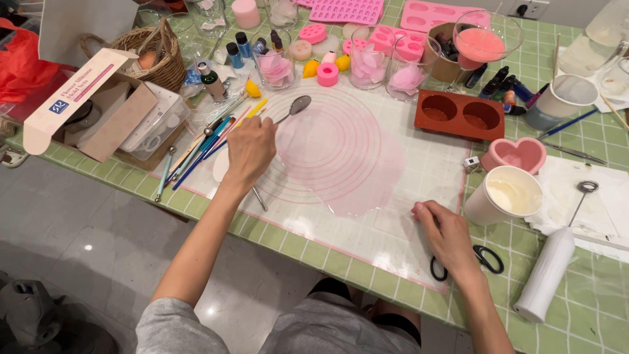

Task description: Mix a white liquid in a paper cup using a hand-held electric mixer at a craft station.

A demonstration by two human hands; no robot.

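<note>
Closest to the person, the right hand lies on the white mat near the table's front edge, with its fingers curled in and nothing in them. Black scissors lie just under and beside this hand. A tall white bottle lies tipped over on the green checked table to the right. A little farther in, a white paper cup full of cream-coloured stuff stands just right of the mat. The left hand is over the left side of the mat and pinches the thin handle of a metal spoon. The bowl of the spoon points up and away, over the thin pink sheet spread flat in the middle of the mat. The spoon's bowl looks empty. Left of that hand lies a bunch of coloured tools and pens, and past them an open cardboard box. To the right sit a pink heart mould and a brown mould with two round holes. Farther back stand clear cups with pink petals, little dye bottles, a woven basket and a big glass with pink wax. Flat pink moulds lie at the far edge.
</note>
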